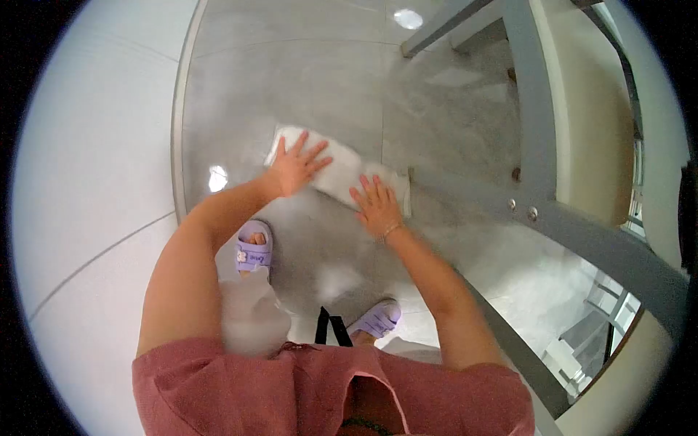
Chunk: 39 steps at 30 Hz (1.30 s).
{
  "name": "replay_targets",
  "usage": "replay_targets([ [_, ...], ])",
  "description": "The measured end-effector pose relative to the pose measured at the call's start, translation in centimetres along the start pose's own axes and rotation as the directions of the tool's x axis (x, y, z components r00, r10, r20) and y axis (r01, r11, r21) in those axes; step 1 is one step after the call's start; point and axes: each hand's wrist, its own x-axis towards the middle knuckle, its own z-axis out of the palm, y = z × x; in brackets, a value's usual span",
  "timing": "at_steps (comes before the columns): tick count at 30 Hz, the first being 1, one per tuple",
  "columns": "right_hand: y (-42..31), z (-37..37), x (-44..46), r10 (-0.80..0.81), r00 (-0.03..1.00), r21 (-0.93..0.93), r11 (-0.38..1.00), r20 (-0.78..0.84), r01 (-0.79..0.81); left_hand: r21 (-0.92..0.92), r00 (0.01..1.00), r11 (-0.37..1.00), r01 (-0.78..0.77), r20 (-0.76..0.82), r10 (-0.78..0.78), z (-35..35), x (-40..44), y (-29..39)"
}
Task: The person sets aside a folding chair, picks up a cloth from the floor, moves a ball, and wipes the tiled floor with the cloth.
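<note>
A white folded cloth [342, 174] lies flat on the grey tiled floor [291, 80]. My left hand [297, 167] rests on the cloth's left part, its fingers spread. On the right part of the cloth lies my right hand [378, 206], also with fingers apart and palm down. A thin bracelet [392, 231] circles my right wrist. Part of the cloth is hidden under both hands.
Purple slippers [254, 247] are on my feet, below the cloth. A white wall or panel [94, 145] stands on the left. Grey furniture beams [534, 109] and a beige panel [592, 109] are on the right, with one leg near the cloth's right end.
</note>
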Motion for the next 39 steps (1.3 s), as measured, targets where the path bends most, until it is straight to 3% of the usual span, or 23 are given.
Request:
replay_targets([
  [2, -0.3, 1.8, -3.6, -0.041, 0.999, -0.027, 0.999, 0.003, 0.041, -0.023, 0.998, 1.0, -0.019, 0.064, 0.02, -0.8, -2.6, 2.6],
  [4, -0.1, 5.2, -6.3, -0.16, 0.977, -0.106, 0.984, -0.14, 0.146, -0.081, 0.972, 0.987, -0.135, 0.181, 0.148, -0.8, -4.9, 4.9],
  [5, -0.3, 4.5, -7.5, -0.175, 0.973, -0.112, 0.981, -0.151, 0.159, -0.073, 0.975, 0.99, -0.119, 0.179, 0.13, -0.4, -6.0, 6.0],
  [7, -0.7, 1.8, -9.5, -0.16, 0.963, 0.15, 0.98, 0.216, 0.129, -0.186, 0.961, 0.967, -0.174, 0.181, 0.207, 0.4, -7.6, 7.9],
  [8, 0.1, 2.9, -9.8, -0.204, 0.956, 0.144, 0.974, 0.209, 0.176, -0.227, 0.971, 0.966, -0.126, 0.172, 0.167, 1.0, -7.8, 8.8],
  [10, 1.7, 5.8, -8.9, -0.416, 0.909, -0.253, 0.883, -0.029, 0.396, -0.333, 0.994, 0.943, -0.018, 0.096, 0.053, 2.5, -7.7, 9.5],
  [11, 2.2, 6.5, -7.2, -0.472, 0.881, -0.255, 0.856, -0.035, 0.449, -0.392, 1.0, 0.92, 0.018, 0.018, -0.011, 3.8, -7.1, 9.1],
  [14, 2.5, 7.1, -1.6, -0.454, 0.883, -0.191, 0.883, -0.117, 0.428, -0.319, 0.989, 0.94, 0.121, -0.036, -0.14, 2.8, -3.7, 6.5],
  [16, 1.9, 3.8, 2.5, -0.315, 0.937, -0.22, 0.935, -0.153, 0.279, -0.204, 0.965, 0.966, 0.157, -0.177, -0.194, 1.9, -0.2, 2.8],
  [19, 1.3, -0.2, 10.3, -0.168, 0.906, -0.01, 0.984, -0.388, 0.178, -0.018, 0.913, 0.959, 0.282, -0.302, -0.274, -0.2, 5.2, -4.2],
  [21, -0.2, -3.8, 15.1, -0.137, 0.892, 0.028, 0.986, -0.432, 0.165, -0.092, 0.829, 0.918, 0.385, -0.403, -0.388, -0.6, 6.4, -8.8],
  [24, -4.6, -8.3, 21.0, -0.157, 0.909, 0.053, 0.98, -0.387, 0.192, -0.138, 0.72, 0.79, 0.598, -0.342, -0.605, -1.1, 4.3, -14.1],
  [28, -10.7, -9.0, 25.2, -0.349, 0.884, -0.057, 0.935, -0.31, 0.349, -0.245, 0.58, 0.606, 0.757, -0.177, -0.795, 2.5, -2.8, -17.6],
  [32, -12.4, -6.9, 22.8, -0.579, 0.794, -0.207, 0.813, -0.185, 0.544, -0.321, 0.434, 0.445, 0.836, -0.109, -0.894, 6.5, -8.6, -12.3],
  [34, -11.6, -5.4, 19.7, -0.631, 0.765, -0.235, 0.769, -0.127, 0.595, -0.369, 0.413, 0.4, 0.839, -0.046, -0.91, 6.2, -10.5, -7.5],
  [37, -9.2, -2.9, 14.9, -0.714, 0.7, -0.23, 0.686, -0.028, 0.69, -0.367, 0.405, 0.402, 0.839, -0.072, -0.912, 7.6, -11.8, -0.1],
  [38, -8.0, -1.7, 13.1, -0.744, 0.668, -0.185, 0.654, 0.017, 0.733, -0.366, 0.397, 0.374, 0.852, -0.014, -0.918, 7.7, -12.0, 2.7],
  [39, -6.6, -0.5, 11.1, -0.711, 0.702, -0.171, 0.688, 0.036, 0.706, -0.368, 0.398, 0.352, 0.86, 0.054, -0.916, 7.9, -12.1, 6.2],
])
